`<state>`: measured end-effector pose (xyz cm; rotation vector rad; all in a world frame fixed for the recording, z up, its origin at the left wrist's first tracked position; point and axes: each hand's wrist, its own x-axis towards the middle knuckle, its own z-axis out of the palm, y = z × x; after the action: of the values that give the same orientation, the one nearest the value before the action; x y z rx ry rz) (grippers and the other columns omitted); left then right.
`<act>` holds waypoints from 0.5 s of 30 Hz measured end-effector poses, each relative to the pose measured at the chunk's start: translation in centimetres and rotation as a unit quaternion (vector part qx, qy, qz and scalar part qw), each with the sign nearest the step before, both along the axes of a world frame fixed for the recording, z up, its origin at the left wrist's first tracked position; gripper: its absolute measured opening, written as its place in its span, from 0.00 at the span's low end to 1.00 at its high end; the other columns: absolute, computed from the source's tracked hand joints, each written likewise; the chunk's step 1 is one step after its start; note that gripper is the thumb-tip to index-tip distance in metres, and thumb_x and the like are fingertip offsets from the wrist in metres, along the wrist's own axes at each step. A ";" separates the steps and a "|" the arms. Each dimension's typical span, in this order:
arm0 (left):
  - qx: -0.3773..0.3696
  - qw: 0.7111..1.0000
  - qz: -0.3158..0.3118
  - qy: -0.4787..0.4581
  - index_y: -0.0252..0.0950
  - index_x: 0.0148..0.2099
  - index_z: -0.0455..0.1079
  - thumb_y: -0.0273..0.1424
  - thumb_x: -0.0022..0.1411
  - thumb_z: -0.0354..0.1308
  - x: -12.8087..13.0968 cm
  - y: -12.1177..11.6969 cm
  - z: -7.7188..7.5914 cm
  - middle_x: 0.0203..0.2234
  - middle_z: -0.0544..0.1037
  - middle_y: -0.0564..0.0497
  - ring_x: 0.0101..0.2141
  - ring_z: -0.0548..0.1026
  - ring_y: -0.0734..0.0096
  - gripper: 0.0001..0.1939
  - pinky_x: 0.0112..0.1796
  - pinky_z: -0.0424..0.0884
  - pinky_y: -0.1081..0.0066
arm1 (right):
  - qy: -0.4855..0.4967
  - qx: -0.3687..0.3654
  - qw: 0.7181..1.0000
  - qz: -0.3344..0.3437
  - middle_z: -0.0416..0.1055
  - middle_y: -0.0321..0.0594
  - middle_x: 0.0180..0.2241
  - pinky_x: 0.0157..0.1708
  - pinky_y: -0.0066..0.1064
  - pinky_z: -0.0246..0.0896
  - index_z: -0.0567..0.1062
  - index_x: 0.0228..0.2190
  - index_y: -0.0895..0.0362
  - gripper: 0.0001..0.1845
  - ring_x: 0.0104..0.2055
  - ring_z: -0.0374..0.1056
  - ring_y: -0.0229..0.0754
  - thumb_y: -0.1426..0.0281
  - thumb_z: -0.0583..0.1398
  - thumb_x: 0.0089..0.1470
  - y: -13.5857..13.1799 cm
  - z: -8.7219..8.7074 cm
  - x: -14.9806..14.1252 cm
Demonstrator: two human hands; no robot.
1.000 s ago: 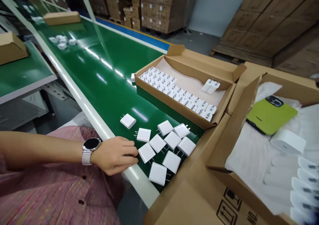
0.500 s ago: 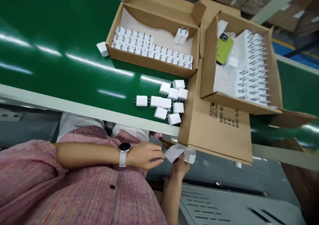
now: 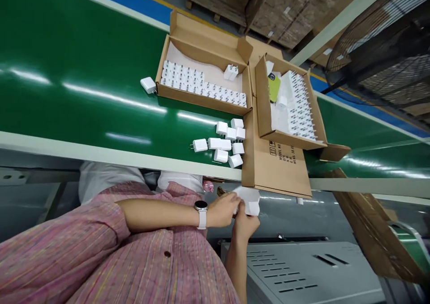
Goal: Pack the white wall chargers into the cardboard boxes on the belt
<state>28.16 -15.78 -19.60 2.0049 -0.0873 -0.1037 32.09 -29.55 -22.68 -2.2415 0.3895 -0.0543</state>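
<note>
The white sheet point(image 3: 247, 193) was probably light and soft, limp enough to crease under slight pressure and, if it was paper, easy to tear. A pinch at its edge, with little force, seemed the sound way to take hold. It looked plain and unprinted, with a brighter, angular part at its near right; whether that was a fold or a plug could not be told. It was held off the near side of the green tabletop point(image 3: 110, 115), just beside the near edge of the printed carton point(image 3: 282, 174). The left hand point(image 3: 221, 210) had its fingers closed at the sheet's left edge; the right hand point(image 3: 247, 227) gripped it from the near side. Loose white plugs point(image 3: 221, 155), glossy and apparently stiff, lay farther off to the left.
</note>
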 end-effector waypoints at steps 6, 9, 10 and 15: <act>0.084 0.992 0.040 0.086 0.36 0.66 0.65 0.34 0.63 0.61 1.9 1.5 -1.9 0.60 0.72 0.36 0.57 0.73 0.43 0.30 0.55 0.72 0.54 | 0.021 -0.016 0.999 0.037 0.75 0.43 0.17 0.25 0.36 0.71 0.84 0.32 0.63 0.32 0.24 0.76 0.53 0.44 0.67 0.49 -0.2 0.2 1.3; 0.113 0.979 0.066 0.156 0.34 0.55 0.73 0.30 0.67 0.57 2.8 2.4 -3.5 0.46 0.79 0.37 0.47 0.79 0.48 0.16 0.48 0.74 0.57 | 0.029 0.011 0.999 0.033 0.74 0.42 0.16 0.22 0.37 0.70 0.83 0.33 0.63 0.32 0.21 0.74 0.51 0.44 0.67 0.49 -0.9 0.2 1.4; 0.121 0.976 0.071 0.167 0.33 0.52 0.74 0.27 0.68 0.55 3.0 2.8 -4.1 0.43 0.80 0.38 0.45 0.79 0.49 0.13 0.46 0.74 0.57 | 0.029 0.020 0.999 0.028 0.73 0.41 0.15 0.21 0.36 0.70 0.83 0.34 0.64 0.32 0.20 0.73 0.50 0.44 0.67 0.49 -1.0 0.2 1.4; 0.140 0.982 0.030 0.121 0.33 0.52 0.73 0.21 0.68 0.53 2.7 3.2 -4.7 0.47 0.78 0.37 0.46 0.78 0.52 0.13 0.47 0.73 0.59 | 0.028 0.038 0.999 0.018 0.71 0.37 0.14 0.18 0.35 0.66 0.82 0.36 0.63 0.32 0.17 0.69 0.47 0.45 0.68 0.48 -1.9 -0.1 1.6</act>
<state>30.83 -12.61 -24.28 2.2574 0.1513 -0.3368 33.71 -31.41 -22.78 -2.1775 0.3754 0.0418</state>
